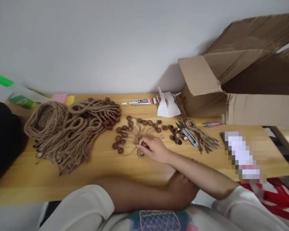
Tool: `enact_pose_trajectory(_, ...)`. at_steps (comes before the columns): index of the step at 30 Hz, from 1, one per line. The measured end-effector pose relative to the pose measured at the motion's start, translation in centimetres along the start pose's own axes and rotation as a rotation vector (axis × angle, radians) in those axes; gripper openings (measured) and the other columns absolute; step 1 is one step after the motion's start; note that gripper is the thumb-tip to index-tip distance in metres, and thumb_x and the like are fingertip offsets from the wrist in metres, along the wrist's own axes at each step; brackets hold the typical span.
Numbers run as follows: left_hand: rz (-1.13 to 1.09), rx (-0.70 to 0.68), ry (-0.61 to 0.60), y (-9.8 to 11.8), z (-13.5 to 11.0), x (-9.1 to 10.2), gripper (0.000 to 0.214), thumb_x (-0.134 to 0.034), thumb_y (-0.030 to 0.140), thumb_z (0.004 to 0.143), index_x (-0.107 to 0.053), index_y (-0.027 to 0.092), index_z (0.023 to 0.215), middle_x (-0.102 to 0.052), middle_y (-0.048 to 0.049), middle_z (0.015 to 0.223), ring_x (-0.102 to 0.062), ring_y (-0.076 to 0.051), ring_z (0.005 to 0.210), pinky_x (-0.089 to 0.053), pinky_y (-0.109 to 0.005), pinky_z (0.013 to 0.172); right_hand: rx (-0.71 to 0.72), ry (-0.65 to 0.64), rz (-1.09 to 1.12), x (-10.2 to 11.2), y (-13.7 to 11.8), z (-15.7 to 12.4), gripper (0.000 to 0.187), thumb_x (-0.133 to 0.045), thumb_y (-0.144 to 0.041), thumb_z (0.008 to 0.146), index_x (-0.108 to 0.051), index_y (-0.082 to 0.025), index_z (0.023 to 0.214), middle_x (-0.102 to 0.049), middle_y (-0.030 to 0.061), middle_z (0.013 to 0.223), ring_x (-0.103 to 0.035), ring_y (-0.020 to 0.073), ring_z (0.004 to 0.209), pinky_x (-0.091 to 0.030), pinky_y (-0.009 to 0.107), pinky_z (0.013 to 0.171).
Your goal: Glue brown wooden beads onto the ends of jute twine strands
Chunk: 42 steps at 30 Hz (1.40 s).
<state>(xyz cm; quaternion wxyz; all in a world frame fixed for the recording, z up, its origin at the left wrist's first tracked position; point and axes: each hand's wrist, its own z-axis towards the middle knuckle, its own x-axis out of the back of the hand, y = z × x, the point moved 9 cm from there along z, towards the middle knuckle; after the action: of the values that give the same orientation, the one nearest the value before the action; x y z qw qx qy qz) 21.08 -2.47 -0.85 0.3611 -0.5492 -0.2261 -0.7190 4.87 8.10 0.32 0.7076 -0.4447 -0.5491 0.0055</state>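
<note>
A nut shell (144, 144) on a jute-cord bundle (137, 134) is seemingly pinched by the right hand (156, 149), while the grip of the tucked-under left hand (183, 190) cannot be told.

You can read just one label here: the glue tube (142, 101) lying at the back of the tabletop (106, 166) carries "B-7000" in dark print on a white band along its side. The print on the green-and-white packs (21, 100) at the far left edge is too blurred for you to make out. The white thing (242, 155) at the right is pixelled over, so nothing on it reads.
</note>
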Motion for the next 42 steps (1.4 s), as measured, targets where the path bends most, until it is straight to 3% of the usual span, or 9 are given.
enact_pose_trajectory(8, -0.078, 0.084, -0.031, -0.3, 0.0, -0.1, 0.048, -0.024, 0.022, 0.096, -0.041, 0.011, 0.140, -0.044, -0.0088, 0.145, -0.052, -0.018, 0.125, -0.049, -0.031, 0.094, -0.070, -0.013, -0.038, -0.9, 0.0, -0.7, 0.022, -0.050, -0.038, 0.093, -0.055, -0.018, 0.087, -0.064, 0.0028, 0.072, -0.057, 0.0150, 0.064, -0.027, 0.025, 0.059)
enact_pose_trajectory(13, -0.222, 0.005, -0.167, 0.2, 0.2, -1.2, 0.043, -0.030, 0.022, 0.095, -0.053, 0.014, 0.130, -0.060, -0.0102, 0.127, -0.063, -0.021, 0.107, -0.053, -0.034, 0.081, -0.098, -0.035, -0.112, -1.4, -0.2, -0.6, 0.025, -0.049, -0.041, 0.094, -0.055, -0.017, 0.089, -0.065, 0.0042, 0.073, -0.057, 0.0160, 0.062, -0.023, 0.026, 0.056)
enact_pose_trajectory(17, -0.340, -0.071, -0.207, 0.6, 0.3, -1.4, 0.034, -0.039, 0.025, 0.094, -0.063, 0.020, 0.118, -0.069, -0.0038, 0.114, -0.065, -0.019, 0.100, -0.051, -0.034, 0.085, -0.088, -0.048, -0.051, -1.0, 0.2, -0.5, 0.026, -0.046, -0.040, 0.095, -0.055, -0.017, 0.088, -0.065, 0.0048, 0.075, -0.058, 0.0167, 0.065, -0.026, 0.026, 0.058)
enact_pose_trajectory(23, -0.351, -0.049, -0.119, 0.1, 0.6, -0.8, 0.027, -0.046, 0.030, 0.092, -0.069, 0.024, 0.104, -0.069, -0.0020, 0.112, -0.064, -0.019, 0.096, -0.048, -0.036, 0.084, 0.068, -0.096, 0.089, -0.3, -0.2, -0.2, 0.020, -0.051, -0.035, 0.093, -0.056, -0.018, 0.085, -0.062, 0.0016, 0.070, -0.056, 0.0143, 0.067, -0.033, 0.025, 0.063)
enact_pose_trajectory(34, -0.312, 0.059, 0.111, -0.5, 0.6, 0.5, 0.020, -0.055, 0.034, 0.086, -0.072, 0.027, 0.092, -0.070, 0.0014, 0.109, -0.061, -0.017, 0.093, -0.042, -0.035, 0.088, 0.139, -0.043, 0.140, 0.3, -0.5, -0.5, 0.020, -0.048, -0.035, 0.094, -0.055, -0.019, 0.084, -0.060, -0.0005, 0.067, -0.053, 0.0114, 0.059, -0.032, 0.023, 0.059)
enact_pose_trajectory(42, -0.325, 0.012, 0.095, -0.1, 0.7, 0.3, 0.020, -0.053, 0.031, 0.087, -0.073, 0.028, 0.093, -0.072, -0.0013, 0.097, -0.063, -0.016, 0.086, -0.042, -0.035, 0.086, 0.181, -0.028, 0.185, 0.7, -0.8, -0.4, 0.016, -0.051, -0.029, 0.094, -0.054, -0.017, 0.084, -0.059, -0.0022, 0.066, -0.050, 0.0083, 0.056, -0.032, 0.020, 0.057)
